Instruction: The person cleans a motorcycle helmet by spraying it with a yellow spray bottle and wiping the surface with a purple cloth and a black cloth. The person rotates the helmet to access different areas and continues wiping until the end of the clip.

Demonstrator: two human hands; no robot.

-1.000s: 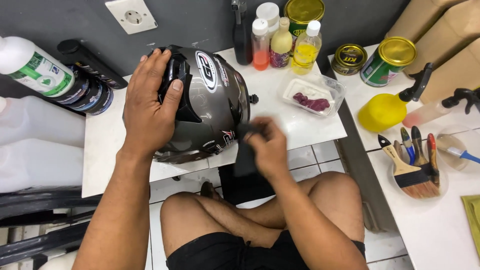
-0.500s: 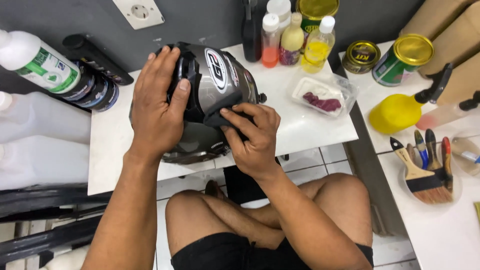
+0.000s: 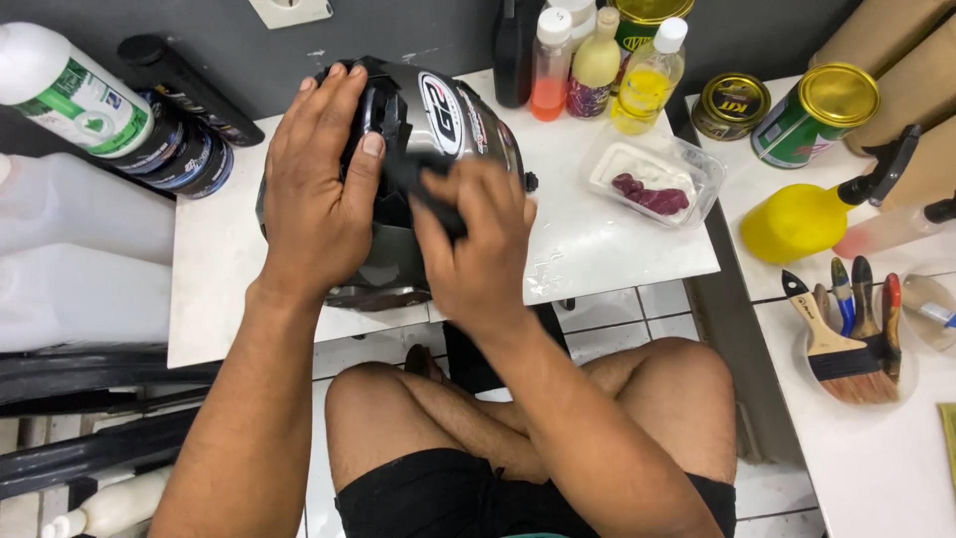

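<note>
A glossy dark motorcycle helmet [image 3: 448,120] rests on a small white table [image 3: 607,249] in front of me. My left hand [image 3: 319,189] lies flat over the helmet's left side, fingers spread across its top. My right hand [image 3: 478,244] presses a dark cloth [image 3: 418,184] against the middle of the shell; most of the cloth is hidden under my fingers. My bare knees show below the table edge.
Several bottles [image 3: 597,60] stand at the table's back. A clear tray with a red piece [image 3: 652,184] lies to the right. Tins [image 3: 817,110], a yellow spray bottle [image 3: 807,219] and paintbrushes [image 3: 846,339] sit on the right counter. White jugs [image 3: 80,239] stand at left.
My right hand has slid with the cloth from the helmet's lower right edge up and left onto the middle of the shell. The left hand has stayed in place.
</note>
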